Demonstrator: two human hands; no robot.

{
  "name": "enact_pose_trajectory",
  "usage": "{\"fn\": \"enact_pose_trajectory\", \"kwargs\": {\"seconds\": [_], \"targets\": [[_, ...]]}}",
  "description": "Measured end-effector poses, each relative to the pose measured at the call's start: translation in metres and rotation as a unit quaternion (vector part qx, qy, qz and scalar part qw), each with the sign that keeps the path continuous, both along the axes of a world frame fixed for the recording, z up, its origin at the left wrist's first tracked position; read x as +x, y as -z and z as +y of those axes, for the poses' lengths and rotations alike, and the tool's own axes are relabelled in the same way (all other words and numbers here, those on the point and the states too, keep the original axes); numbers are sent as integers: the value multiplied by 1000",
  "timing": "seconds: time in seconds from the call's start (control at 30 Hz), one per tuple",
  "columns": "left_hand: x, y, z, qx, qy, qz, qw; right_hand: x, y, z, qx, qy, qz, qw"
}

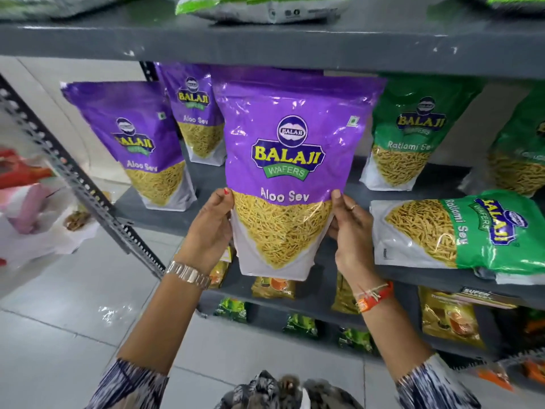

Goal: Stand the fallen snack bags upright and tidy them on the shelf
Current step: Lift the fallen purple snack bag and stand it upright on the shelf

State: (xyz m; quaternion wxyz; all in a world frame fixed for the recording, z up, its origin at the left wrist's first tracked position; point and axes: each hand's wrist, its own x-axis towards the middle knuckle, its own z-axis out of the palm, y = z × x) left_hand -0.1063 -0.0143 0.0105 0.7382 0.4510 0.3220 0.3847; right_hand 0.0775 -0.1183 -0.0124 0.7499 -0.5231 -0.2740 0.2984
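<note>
I hold a purple Aloo Sev bag (290, 160) upright in front of the grey shelf (165, 214). My left hand (211, 228) grips its lower left edge and my right hand (352, 231) grips its lower right edge. Two more purple Aloo Sev bags stand upright on the shelf, one at the left (138, 143) and one behind it (196, 113). A green Ratlami Sev bag (410, 137) stands upright to the right. Another green Ratlami Sev bag (454, 234) lies on its side at the shelf's front right. A further green bag (522, 154) leans at the far right edge.
An upper shelf board (265, 42) with bags on top runs just above the held bag. Lower shelves carry small yellow (448, 317) and green packets (300, 324). A slotted metal upright (73, 172) slants at the left. The floor is tiled, with red and pink items at far left.
</note>
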Motion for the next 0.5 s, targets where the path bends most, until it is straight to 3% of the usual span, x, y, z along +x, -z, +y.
{"fn": "enact_pose_trajectory", "kwargs": {"seconds": [0.27,0.5], "targets": [[3,23,36,-55,-36,36,997,-10,2,41,-50,-36,69,996],[19,20,88,-68,-58,-17,996,-6,-9,98,-38,-65,93,993]]}}
